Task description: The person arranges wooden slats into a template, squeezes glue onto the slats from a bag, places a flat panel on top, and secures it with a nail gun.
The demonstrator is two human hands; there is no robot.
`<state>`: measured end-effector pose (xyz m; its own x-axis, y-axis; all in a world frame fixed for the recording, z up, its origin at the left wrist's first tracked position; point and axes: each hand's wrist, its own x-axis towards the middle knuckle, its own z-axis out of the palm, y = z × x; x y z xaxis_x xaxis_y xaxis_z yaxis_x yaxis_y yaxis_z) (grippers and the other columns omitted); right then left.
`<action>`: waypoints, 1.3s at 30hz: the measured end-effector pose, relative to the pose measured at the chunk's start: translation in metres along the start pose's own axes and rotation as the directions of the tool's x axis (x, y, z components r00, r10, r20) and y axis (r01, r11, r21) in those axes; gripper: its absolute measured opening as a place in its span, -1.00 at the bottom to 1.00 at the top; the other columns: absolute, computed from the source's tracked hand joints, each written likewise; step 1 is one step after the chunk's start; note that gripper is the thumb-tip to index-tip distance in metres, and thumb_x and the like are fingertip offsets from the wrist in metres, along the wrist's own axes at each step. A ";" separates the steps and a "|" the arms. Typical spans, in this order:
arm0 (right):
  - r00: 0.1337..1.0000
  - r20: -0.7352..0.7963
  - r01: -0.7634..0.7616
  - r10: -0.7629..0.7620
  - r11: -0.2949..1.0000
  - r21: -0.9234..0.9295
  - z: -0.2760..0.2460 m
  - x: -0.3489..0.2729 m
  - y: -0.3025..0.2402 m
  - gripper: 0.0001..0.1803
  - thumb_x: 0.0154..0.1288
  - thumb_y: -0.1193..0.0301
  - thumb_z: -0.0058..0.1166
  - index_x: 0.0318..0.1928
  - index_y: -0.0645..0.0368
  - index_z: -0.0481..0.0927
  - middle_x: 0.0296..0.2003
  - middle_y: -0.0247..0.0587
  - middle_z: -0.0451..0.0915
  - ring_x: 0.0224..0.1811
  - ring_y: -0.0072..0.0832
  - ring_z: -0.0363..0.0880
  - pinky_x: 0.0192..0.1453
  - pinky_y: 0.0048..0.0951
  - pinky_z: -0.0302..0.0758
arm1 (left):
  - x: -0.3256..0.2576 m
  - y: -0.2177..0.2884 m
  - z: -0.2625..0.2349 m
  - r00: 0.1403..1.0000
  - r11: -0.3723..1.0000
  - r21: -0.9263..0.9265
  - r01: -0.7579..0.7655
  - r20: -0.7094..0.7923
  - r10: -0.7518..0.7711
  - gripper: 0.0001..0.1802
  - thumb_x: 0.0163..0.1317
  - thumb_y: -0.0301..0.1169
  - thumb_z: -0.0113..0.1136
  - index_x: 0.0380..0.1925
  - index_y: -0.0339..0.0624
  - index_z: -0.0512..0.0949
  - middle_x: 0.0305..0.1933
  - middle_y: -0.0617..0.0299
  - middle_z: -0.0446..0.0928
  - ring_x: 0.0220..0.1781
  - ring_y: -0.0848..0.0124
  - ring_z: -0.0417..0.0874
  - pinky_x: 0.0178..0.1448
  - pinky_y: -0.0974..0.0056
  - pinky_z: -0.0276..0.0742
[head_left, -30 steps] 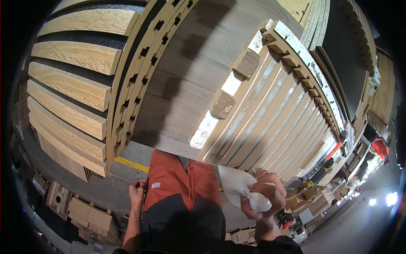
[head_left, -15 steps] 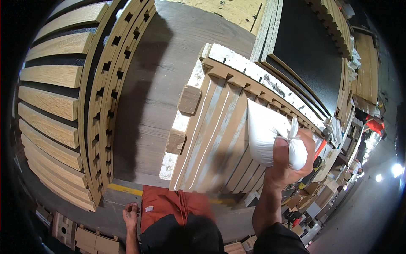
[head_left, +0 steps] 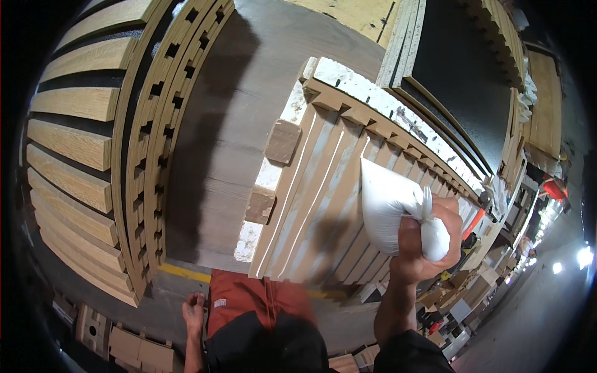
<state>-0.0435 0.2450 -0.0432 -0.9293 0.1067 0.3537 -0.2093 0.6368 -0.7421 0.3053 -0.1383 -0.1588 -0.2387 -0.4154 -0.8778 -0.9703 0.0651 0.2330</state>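
My right hand grips the twisted, tied end of a plump white piping bag. Its tip touches a brown slotted board with pale grey stripes in its grooves, and a short white bead trails above the tip. Two long white glue lines run along the grooves to the left. The board lies in a white, paint-crusted frame with two brown wooden blocks along its left edge. Low beside my red trousers hangs my left hand, its fingers curled, with nothing visible in them.
A tall stack of slatted wooden panels stands at the left of the grey-brown tabletop. Black-faced boards are stacked at the far right. Past my right hand lies a hammer with an orange handle. Boxes and workbenches fill the right background.
The piping bag's tip has moved slightly toward me along a groove, leaving a short white bead behind it. My left hand stays low beside me, almost unmoved. The view has shifted slightly.
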 end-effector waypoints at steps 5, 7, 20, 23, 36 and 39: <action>0.998 0.041 -0.046 0.043 0.997 0.062 -0.006 -0.016 -0.009 -0.76 -0.02 0.59 0.27 -0.27 0.27 0.59 -0.37 -0.13 0.54 -0.36 -0.36 0.57 -0.23 -0.42 0.48 | 0.008 -0.027 -0.002 0.999 0.998 -0.056 -0.024 -0.026 0.022 -0.75 0.39 -0.28 0.20 -0.29 -0.28 0.61 -0.39 0.30 0.56 -0.36 0.51 0.52 -0.29 0.36 0.41; 0.990 0.114 -0.086 0.078 0.994 0.065 -0.012 -0.022 -0.013 -0.76 -0.04 0.59 0.28 -0.28 0.27 0.57 -0.38 -0.11 0.54 -0.35 -0.32 0.59 -0.24 -0.38 0.52 | 0.009 -0.029 -0.001 1.000 0.999 -0.034 -0.026 0.010 0.026 -0.78 0.38 -0.31 0.21 -0.29 -0.27 0.60 -0.41 0.35 0.55 -0.41 0.57 0.50 -0.36 0.38 0.41; 0.960 0.268 -0.132 0.085 0.978 0.161 -0.028 -0.078 -0.038 -0.75 -0.08 0.58 0.27 -0.29 0.27 0.60 -0.43 -0.15 0.51 -0.47 -0.32 0.58 -0.38 -0.37 0.53 | 0.010 -0.040 0.000 0.997 0.998 -0.063 -0.024 0.066 0.028 -0.84 0.41 -0.38 0.14 -0.29 -0.23 0.59 -0.40 0.36 0.54 -0.36 0.56 0.50 -0.29 0.41 0.41; 0.945 0.311 -0.163 0.100 0.970 0.183 -0.036 -0.091 -0.041 -0.71 -0.13 0.57 0.28 -0.29 0.27 0.60 -0.43 -0.15 0.51 -0.48 -0.32 0.57 -0.38 -0.36 0.52 | 0.007 -0.033 0.007 0.998 0.993 -0.103 -0.052 0.041 0.056 -0.85 0.40 -0.45 0.08 -0.32 -0.28 0.57 -0.43 0.41 0.47 -0.38 0.62 0.39 -0.29 0.44 0.32; 0.867 0.476 -0.216 0.148 0.972 0.093 -0.043 -0.106 -0.054 -0.67 -0.14 0.47 0.34 -0.24 0.17 0.64 -0.48 -0.18 0.50 -0.49 -0.30 0.59 -0.47 -0.39 0.47 | 0.013 -0.051 0.000 0.995 0.993 -0.102 -0.055 0.074 0.062 -0.86 0.39 -0.45 0.12 -0.29 -0.31 0.58 -0.36 0.35 0.55 -0.33 0.57 0.49 -0.21 0.41 0.40; 0.860 0.484 -0.226 0.160 0.971 0.081 -0.045 -0.107 -0.054 -0.64 -0.16 0.44 0.37 -0.24 0.19 0.64 -0.49 -0.19 0.49 -0.49 -0.30 0.59 -0.44 -0.39 0.49 | 0.016 -0.057 -0.002 0.993 0.994 -0.081 -0.070 0.087 0.077 -0.83 0.42 -0.39 0.15 -0.29 -0.29 0.58 -0.37 0.34 0.55 -0.34 0.55 0.51 -0.25 0.39 0.42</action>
<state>0.0807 0.2334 -0.0156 -0.9803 -0.1760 -0.0900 -0.0177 0.5318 -0.8467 0.3566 -0.1501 -0.1855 -0.3157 -0.3282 -0.8903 -0.9447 0.0205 0.3274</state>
